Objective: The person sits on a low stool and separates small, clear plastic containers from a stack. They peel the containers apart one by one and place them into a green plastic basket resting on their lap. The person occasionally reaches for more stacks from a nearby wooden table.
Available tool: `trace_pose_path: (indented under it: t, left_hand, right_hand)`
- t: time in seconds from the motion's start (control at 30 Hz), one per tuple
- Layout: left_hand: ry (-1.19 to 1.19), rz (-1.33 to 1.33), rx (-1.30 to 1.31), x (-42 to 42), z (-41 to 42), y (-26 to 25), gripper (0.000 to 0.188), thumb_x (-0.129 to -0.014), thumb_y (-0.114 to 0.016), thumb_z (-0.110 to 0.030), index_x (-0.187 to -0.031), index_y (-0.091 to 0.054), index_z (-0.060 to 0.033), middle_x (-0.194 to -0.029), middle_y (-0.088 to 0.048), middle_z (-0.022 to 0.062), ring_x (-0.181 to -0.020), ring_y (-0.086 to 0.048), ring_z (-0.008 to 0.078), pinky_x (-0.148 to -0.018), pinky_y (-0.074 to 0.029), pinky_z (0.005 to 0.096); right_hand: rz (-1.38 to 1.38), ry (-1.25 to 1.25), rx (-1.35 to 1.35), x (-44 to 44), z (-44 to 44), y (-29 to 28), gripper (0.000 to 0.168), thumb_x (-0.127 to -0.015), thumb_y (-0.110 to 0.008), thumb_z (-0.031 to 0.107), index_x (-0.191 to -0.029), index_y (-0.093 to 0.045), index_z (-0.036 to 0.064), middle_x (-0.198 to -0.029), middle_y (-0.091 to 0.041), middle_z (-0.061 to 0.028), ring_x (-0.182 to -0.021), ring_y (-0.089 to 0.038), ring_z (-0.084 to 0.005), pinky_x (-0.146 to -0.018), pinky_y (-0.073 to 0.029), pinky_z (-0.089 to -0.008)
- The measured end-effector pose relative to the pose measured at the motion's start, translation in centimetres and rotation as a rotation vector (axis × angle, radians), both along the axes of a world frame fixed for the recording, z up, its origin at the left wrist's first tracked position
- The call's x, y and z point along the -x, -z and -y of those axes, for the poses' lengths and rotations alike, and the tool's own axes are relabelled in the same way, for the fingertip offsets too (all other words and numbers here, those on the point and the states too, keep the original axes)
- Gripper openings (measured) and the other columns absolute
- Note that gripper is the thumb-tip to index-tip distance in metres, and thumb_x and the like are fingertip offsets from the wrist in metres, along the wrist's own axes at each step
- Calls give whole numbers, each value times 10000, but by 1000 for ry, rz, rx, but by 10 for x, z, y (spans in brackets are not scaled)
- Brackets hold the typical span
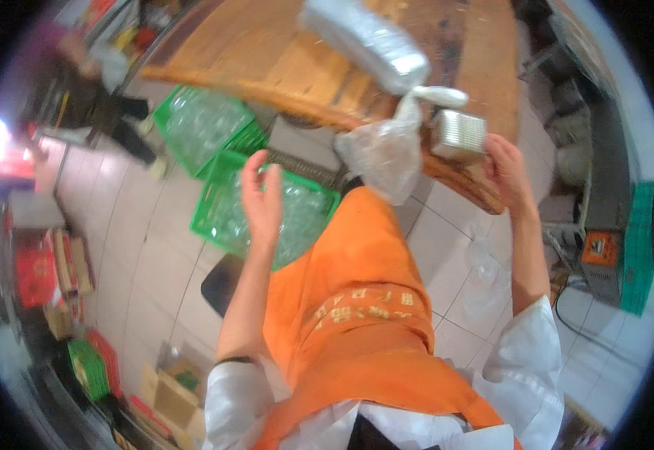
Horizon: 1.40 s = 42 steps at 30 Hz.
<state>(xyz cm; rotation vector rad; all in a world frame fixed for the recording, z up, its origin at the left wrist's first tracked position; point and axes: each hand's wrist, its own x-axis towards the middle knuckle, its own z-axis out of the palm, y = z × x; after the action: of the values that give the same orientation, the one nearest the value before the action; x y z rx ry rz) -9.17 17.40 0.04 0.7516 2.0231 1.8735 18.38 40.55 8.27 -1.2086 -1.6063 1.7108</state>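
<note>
My left hand point(262, 199) is over a green plastic crate point(206, 202) filled with clear plastic pieces point(304, 214); thumb and fingers are apart with nothing between them. At the table's front edge my right hand point(504, 169) has its curled fingers against the right side of a short silver ridged stack point(459, 135). Whether they grip it is unclear. Left of the stack, a crumpled clear plastic bag point(386, 152) hangs over the edge of the wooden table point(282, 50). Behind it lies a long silver stack in clear wrap point(372, 45).
A second green crate point(206, 124) of clear plastic stands beyond the first. A person point(79, 84) is at the far left. Open cardboard box point(175, 394) on the floor at lower left; a clear bag point(481, 275) lies on the tiles at right. A cable point(580, 332) runs along the right.
</note>
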Motion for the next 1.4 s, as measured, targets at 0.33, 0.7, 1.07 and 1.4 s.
trace_pose_path:
  t: [0.33, 0.7, 1.07, 1.4]
  left_hand:
    - [830, -807, 183, -144, -153, -83, 783, -542, -733, -273, -1170, -360, 10, -1128, -428, 196, -1063, -400, 331, -879, -347, 393]
    - [817, -788, 154, -140, -172, -69, 717, -582, -715, -298, -1140, -393, 16, -1062, -466, 185, -1000, -442, 319, -837, -380, 372]
    - [426, -762, -72, -135, -164, -66, 393, -803, -501, -239, -1118, -437, -13, -1082, -491, 131, -1038, -437, 267, -919, -297, 357]
    - [59, 457, 82, -133, 68, -32, 444, -772, -556, -211, -1153, -379, -68, -895, -467, 54, -787, -457, 101, -667, -407, 242]
  right_hand:
    - [-33, -19, -84, -25, 35, 9, 139, -804, -472, 98, -841, -554, -9, -784, -555, -5, -668, -507, -45, -592, -443, -195]
    - [-125, 268, -117, -83, -32, 3, 161, -795, -480, 163, -857, -582, 55, -659, -485, 65, -512, -331, -3, -448, -257, -162]
    - [-158, 103, -144, -66, 44, -38, 163, -812, -484, 126, -881, -567, 3, -631, -473, 38, -513, -383, -16, -450, -302, -164]
    - [-69, -579, 202, 48, 218, 32, 135, -809, -470, 26, -885, -561, -40, -670, -529, 1, -555, -498, -52, -512, -406, -189]
